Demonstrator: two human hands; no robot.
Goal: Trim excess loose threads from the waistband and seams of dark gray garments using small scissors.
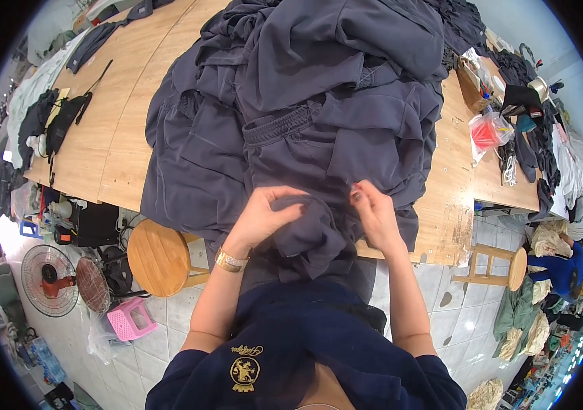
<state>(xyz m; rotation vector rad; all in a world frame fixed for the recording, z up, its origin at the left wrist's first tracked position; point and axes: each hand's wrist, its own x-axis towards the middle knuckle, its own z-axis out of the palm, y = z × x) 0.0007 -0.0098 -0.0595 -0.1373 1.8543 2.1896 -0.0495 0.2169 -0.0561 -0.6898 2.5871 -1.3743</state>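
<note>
Dark grey trousers (291, 154) with a gathered elastic waistband lie spread over a pile of matching garments (353, 34) at the table's edge. My left hand (269, 217) grips a bunched part of the trousers, with its thumb on top and its fingers partly hidden under the cloth. To the right, my right hand (375, 215) is closed in a pinch close above the cloth. A small reddish spot shows at its fingertips; whether this is a nail or a held thing I cannot tell. The lower part of the trousers hangs toward my lap.
The wooden table (134, 160) runs under the pile. A black strapped item (65, 123) lies on its left; a red-filled plastic bag (489, 130) is on its right. Around are wooden stools (159, 257), a standing fan (48, 280), a pink stool (132, 318) and another person (565, 266).
</note>
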